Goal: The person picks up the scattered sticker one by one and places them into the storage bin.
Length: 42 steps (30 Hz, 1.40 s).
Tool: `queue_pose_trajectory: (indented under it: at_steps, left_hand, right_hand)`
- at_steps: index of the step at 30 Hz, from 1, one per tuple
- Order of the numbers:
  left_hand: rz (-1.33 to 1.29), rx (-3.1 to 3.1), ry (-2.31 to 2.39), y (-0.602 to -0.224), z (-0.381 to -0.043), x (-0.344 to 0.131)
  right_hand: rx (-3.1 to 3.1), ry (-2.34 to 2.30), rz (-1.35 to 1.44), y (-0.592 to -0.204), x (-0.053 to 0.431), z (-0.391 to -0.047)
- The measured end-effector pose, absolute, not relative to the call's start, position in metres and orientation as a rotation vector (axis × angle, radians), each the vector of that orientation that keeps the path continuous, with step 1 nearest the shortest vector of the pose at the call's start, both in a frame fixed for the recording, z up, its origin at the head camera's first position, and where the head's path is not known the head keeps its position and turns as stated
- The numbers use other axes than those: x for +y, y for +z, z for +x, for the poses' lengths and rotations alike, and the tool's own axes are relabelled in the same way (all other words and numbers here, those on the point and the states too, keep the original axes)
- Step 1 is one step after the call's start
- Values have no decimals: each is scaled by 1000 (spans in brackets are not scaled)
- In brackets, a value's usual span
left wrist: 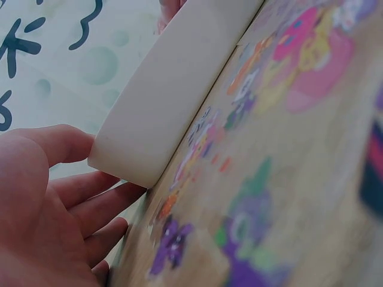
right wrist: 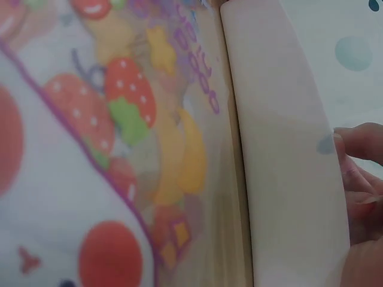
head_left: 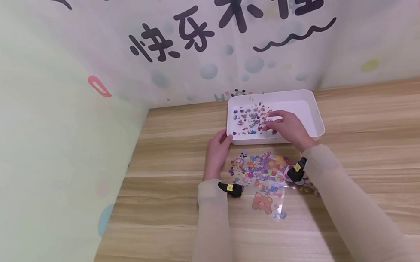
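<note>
A white rectangular tray [head_left: 311,113] stands at the back of the table, with many small colourful sticker-like pieces [head_left: 249,120] in its left half. My left hand [head_left: 217,149] grips the near left corner. In the left wrist view the thumb lies on the rim [left wrist: 91,156] and the fingers are against the outer wall. Over the middle of the tray reaches my right hand [head_left: 289,128], index finger and thumb apart, tips close to the small pieces. I see nothing clearly held there. The tray wall [right wrist: 287,149] hides part of those fingers in the right wrist view.
Clear sticker sheets [head_left: 261,168] with bright prints lie on the wooden table [head_left: 392,162] between my forearms, one bearing a bear [head_left: 262,203]. Behind the tray hangs a printed cloth [head_left: 203,71]. A pale cloth wall [head_left: 40,146] borders the left side.
</note>
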<state>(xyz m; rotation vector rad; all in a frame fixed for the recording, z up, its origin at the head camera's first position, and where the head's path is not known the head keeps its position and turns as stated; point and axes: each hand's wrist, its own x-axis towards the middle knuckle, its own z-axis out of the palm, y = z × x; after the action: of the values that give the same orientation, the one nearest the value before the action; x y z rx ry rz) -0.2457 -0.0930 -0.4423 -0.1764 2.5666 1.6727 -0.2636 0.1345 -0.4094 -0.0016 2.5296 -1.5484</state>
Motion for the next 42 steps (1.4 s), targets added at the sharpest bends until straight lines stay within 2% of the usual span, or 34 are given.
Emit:
queue_pose_trajectory:
  at_steps: [42]
  left_hand:
    - [-175,2555,1692,-442,-247,-91]
  right_hand:
    - [2499,-1340,101,-411,129,-273]
